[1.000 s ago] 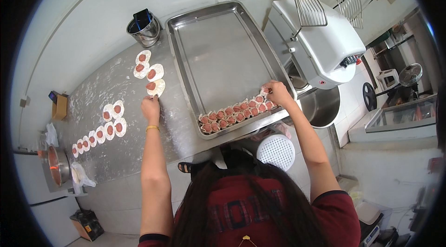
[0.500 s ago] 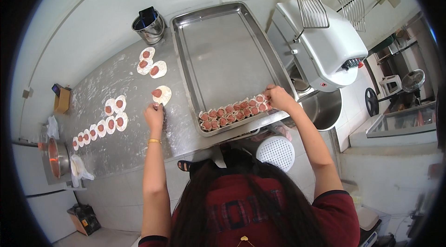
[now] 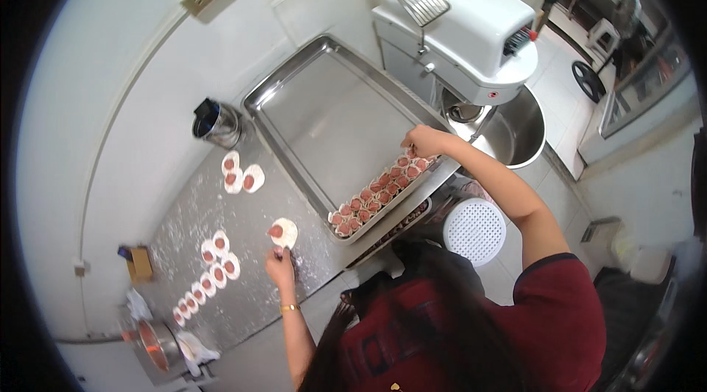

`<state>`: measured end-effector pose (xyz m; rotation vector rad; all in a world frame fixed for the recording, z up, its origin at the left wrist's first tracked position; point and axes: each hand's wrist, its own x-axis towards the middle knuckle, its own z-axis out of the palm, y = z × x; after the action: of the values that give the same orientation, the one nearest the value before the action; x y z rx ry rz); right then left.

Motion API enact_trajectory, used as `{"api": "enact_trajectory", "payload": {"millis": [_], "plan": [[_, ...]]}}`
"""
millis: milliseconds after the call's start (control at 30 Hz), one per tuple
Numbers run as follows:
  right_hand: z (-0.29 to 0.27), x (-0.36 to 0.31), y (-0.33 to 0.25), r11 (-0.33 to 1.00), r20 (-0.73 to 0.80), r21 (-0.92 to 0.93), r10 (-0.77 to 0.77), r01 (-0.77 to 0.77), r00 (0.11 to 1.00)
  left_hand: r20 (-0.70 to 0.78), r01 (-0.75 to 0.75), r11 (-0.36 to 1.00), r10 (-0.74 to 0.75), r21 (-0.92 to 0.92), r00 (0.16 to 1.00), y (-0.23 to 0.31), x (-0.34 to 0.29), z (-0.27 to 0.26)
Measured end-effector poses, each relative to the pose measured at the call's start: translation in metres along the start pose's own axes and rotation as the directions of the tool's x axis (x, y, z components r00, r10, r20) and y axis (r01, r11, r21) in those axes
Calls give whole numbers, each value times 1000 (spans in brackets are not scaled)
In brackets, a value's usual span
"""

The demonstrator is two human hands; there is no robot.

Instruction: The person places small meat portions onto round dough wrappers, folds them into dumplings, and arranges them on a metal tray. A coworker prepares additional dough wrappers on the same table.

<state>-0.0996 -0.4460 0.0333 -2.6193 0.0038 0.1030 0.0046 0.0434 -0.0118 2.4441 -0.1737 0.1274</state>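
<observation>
My right hand (image 3: 424,141) reaches over the large metal tray (image 3: 329,106), its fingers pinched on an open-topped dumpling (image 3: 412,154) at the far right end of the rows. Packed dumplings (image 3: 379,189) with pink filling line the tray's near edge. Low over the worktop, my left hand (image 3: 280,268) is closed, its fingertips at the near edge of a round wrapper (image 3: 286,234) topped with a lump of pink filling (image 3: 275,231). Something dark shows at those fingertips, too small to make out.
More filled wrappers (image 3: 208,287) lie overlapped in a line at left; several others (image 3: 253,177) lie farther back. A metal pail (image 3: 220,127) stands beside the tray, a steel bowl (image 3: 163,342) at the far left. Right of the tray is a white mixer (image 3: 471,35); a white stool (image 3: 475,231) stands below.
The view has turned and shifted. My right hand has moved from the right end of the near rows to their far side. My left hand stays by the same wrapper.
</observation>
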Motion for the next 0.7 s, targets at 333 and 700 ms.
{"api": "enact_trajectory", "payload": {"millis": [333,700], "plan": [[3,-1,-1,999,10,28,22,-22,1000,-22,18,1000,-18,7,1000,-8,-7,4],[3,18,-51,998,-227,-51,16,-28,974,-107,209,971,-222,-119,969,-12,-5,9]]}}
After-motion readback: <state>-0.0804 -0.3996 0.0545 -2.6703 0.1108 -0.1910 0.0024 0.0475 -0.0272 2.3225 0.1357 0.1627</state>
